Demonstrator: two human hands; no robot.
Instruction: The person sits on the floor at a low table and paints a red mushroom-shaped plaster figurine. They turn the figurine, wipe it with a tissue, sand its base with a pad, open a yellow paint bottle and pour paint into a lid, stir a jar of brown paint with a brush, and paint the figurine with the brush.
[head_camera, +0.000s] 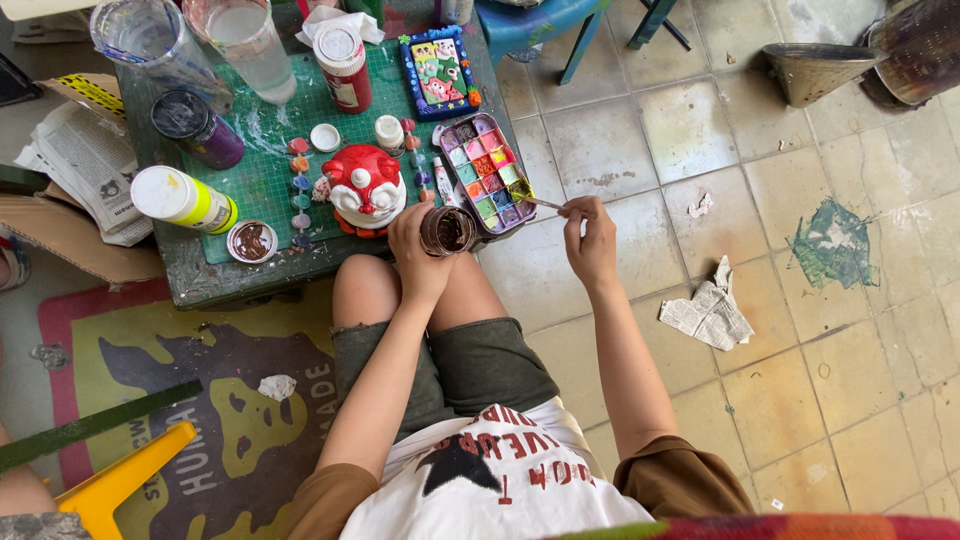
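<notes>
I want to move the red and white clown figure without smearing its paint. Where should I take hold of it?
Probably grip the clown figure low, around its white lower part, coming from the table's near edge where the left hand already is. Paint pots crowd its left, the palette its right, and its rounded red top looks painted.

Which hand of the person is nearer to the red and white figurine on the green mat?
Left. The left hand, holding a small jar of dark paint, is just beside the figurine. The right hand holds a brush farther away, beyond the paint palette.
</notes>
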